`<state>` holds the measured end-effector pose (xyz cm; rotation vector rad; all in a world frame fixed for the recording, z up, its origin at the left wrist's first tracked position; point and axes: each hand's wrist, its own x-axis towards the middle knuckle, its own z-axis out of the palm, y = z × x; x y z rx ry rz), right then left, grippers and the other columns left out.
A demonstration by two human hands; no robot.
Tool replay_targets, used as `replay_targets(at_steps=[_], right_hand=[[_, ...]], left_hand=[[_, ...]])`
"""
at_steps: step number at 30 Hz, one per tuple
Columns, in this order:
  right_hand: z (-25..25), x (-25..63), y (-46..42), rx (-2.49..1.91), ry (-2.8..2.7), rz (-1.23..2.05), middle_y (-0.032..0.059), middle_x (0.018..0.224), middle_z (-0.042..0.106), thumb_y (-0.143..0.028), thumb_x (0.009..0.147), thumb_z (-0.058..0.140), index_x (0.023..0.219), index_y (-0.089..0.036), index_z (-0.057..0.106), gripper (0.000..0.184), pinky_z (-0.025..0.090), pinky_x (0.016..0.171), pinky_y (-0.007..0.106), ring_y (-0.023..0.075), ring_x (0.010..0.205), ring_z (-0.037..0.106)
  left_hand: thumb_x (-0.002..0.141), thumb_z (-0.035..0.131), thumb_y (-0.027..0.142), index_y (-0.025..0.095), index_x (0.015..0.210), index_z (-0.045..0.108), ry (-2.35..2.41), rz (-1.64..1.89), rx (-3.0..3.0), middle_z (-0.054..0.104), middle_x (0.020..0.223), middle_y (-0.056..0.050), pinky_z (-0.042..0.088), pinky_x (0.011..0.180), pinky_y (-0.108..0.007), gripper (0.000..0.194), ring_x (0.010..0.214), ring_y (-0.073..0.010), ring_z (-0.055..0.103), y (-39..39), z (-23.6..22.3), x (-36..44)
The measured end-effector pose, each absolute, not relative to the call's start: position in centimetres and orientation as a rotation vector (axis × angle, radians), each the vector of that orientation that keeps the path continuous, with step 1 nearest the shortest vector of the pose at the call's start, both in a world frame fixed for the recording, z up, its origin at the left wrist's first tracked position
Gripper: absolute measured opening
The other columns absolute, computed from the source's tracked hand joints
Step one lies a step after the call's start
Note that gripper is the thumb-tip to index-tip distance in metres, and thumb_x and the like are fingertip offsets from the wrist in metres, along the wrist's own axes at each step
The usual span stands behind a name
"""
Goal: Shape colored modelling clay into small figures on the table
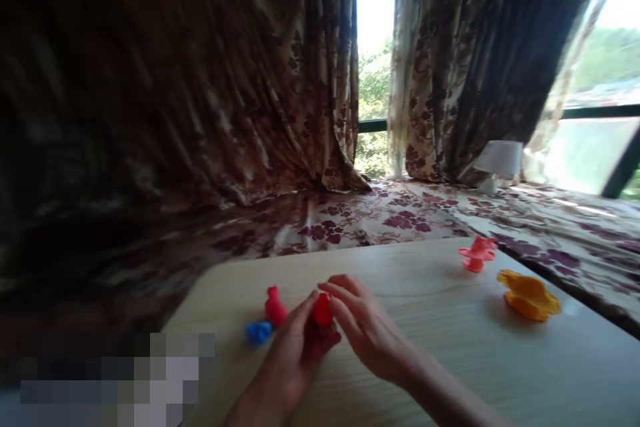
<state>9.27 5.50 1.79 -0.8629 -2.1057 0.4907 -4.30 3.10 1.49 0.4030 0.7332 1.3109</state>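
Observation:
Over the near middle of the table, my left hand (295,347) is closed around a small red lump (323,310), with part of it showing between thumb and fingers. My right hand (363,327) comes in from the other side, its fingertips pressed against the same lump. Fingers cover much of it, so its full shape is hidden. Just left of my left hand, a pinkish-red piece (275,307) with a narrow raised end rests on the table. Beside that lies a small crumpled-looking blue piece (259,332).
On the right of the pale wooden table (415,267) stand a coral tiered piece (478,254) and a yellow wavy-edged piece (530,296). Beyond the table are floral fabric (400,213), a small white lamp (500,160) and patterned curtains (320,67) by the windows.

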Motion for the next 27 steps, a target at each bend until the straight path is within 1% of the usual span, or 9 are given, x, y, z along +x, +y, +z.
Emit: replay_targets(at_steps=[3,8,13,15,17,19,21,24,27], right_hand=[[0.6,9.8,5.8,-0.889,-1.952,0.567,0.0081,0.115,0.057,-0.033,0.096,0.034,0.118,-0.025,0.056,0.032,0.044,0.092,0.034,0.0213,0.106,0.055],[-0.3,9.7,5.8,-0.772,-2.013,0.425,0.0085,0.102,0.059,-0.03,0.093,0.044,0.105,-0.027,0.061,0.021,0.05,0.08,0.034,0.0216,0.095,0.059],[0.1,9.5,5.4,-0.62,-2.206,0.157,0.0059,0.094,0.059,-0.02,0.089,0.052,0.102,-0.024,0.063,0.017,0.05,0.074,0.033,0.0191,0.087,0.058],[0.2,9.6,5.3,-0.62,-2.202,0.112,0.007,0.097,0.058,-0.019,0.089,0.052,0.107,-0.023,0.061,0.021,0.049,0.075,0.033,0.0195,0.09,0.057],[0.2,9.7,5.2,-0.632,-2.155,0.091,0.0086,0.099,0.057,-0.018,0.09,0.049,0.111,-0.021,0.059,0.023,0.05,0.074,0.033,0.0197,0.091,0.057],[0.4,9.7,4.8,-0.616,-2.151,0.073,0.0094,0.099,0.057,-0.016,0.09,0.048,0.112,-0.02,0.058,0.025,0.05,0.073,0.033,0.0197,0.09,0.057],[0.7,9.4,4.3,-0.558,-2.211,0.042,0.0099,0.101,0.058,-0.015,0.088,0.048,0.113,-0.019,0.057,0.026,0.05,0.075,0.034,0.0204,0.091,0.056],[1.1,8.7,3.5,-0.488,-2.287,-0.051,0.0134,0.113,0.057,-0.02,0.085,0.055,0.114,-0.016,0.056,0.03,0.047,0.088,0.042,0.0262,0.106,0.052],[1.2,8.2,3.5,-0.503,-2.311,-0.085,0.0131,0.115,0.058,-0.025,0.085,0.056,0.114,-0.015,0.057,0.031,0.043,0.095,0.045,0.0269,0.108,0.052]], left_hand=[[0.081,0.06,0.016,0.016,0.071,0.059,0.792,1.413,0.414,0.059,0.055,0.005,0.051,0.047,-0.021,0.011,0.044,-0.007,0.052,3.1,1.3,-4.7],[0.076,0.066,0.021,0.014,0.072,0.057,0.771,1.343,0.377,0.067,0.073,-0.004,0.057,0.063,-0.033,0.012,0.07,-0.0163,0.065,2.9,0.8,-4.6],[0.075,0.063,0.011,0.016,0.094,0.055,0.796,1.356,0.323,0.068,0.072,-0.003,0.051,0.053,-0.02,0.021,0.059,-0.0104,0.064,3.4,0.6,-5.1],[0.075,0.065,0.014,0.018,0.096,0.055,0.822,1.361,0.315,0.063,0.06,0.002,0.044,0.043,-0.015,0.023,0.047,-0.0079,0.058,3.8,0.5,-5.5],[0.075,0.067,0.027,0.018,0.08,0.054,0.837,1.344,0.306,0.053,0.047,0.007,0.03,0.032,-0.012,0.016,0.034,-0.0052,0.047,4.0,0.4,-5.6],[0.075,0.064,0.044,0.019,0.062,0.046,0.827,1.31,0.297,0.041,0.037,0.01,0.015,0.027,-0.013,0.033,0.025,-0.0034,0.033,4.0,0.4,-5.5],[0.076,0.058,0.055,0.02,0.053,0.037,0.795,1.263,0.283,0.031,0.033,0.011,0.01,0.028,-0.015,0.047,0.023,-0.0026,0.024,3.7,0.5,-5.2],[0.081,0.046,0.06,0.017,0.06,0.05,0.681,1.175,0.266,0.046,0.042,0.005,0.026,0.033,-0.016,0.048,0.033,-0.0056,0.042,2.9,1.0,-4.4],[0.086,0.034,0.062,0.009,0.089,0.062,0.399,1.072,0.255,0.065,0.071,-0.006,0.044,0.059,-0.02,0.06,0.064,-0.0128,0.062,2.0,1.6,-4.1]])
